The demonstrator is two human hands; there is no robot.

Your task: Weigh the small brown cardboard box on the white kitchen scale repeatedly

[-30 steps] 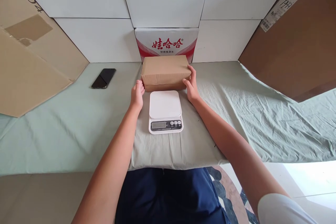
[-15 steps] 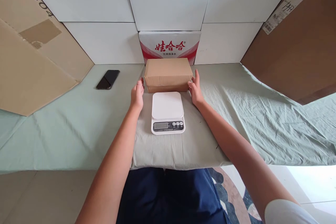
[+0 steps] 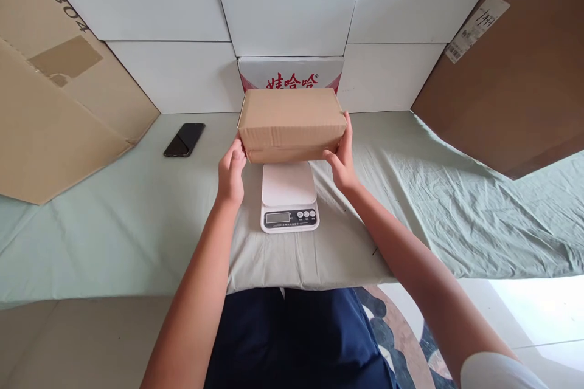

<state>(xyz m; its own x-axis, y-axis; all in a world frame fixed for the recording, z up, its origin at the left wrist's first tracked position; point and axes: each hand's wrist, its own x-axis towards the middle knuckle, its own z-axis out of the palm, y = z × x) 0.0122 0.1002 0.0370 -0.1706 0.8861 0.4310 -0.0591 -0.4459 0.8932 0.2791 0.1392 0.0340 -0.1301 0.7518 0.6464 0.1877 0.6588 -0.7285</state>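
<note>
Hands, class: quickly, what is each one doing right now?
Left hand: closed on the brown box.
Right hand: closed on the same box.

Left hand [image 3: 230,171] and right hand [image 3: 343,161] gripping cardboard box [image 3: 291,123], above white scale [image 3: 288,196]

Black phone [image 3: 184,139] on green sheet [image 3: 114,213] — red-lettered carton [image 3: 291,74] against white wall.

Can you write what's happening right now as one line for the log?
left hand: holds brown box | right hand: holds box | box: lifted above white scale
</note>
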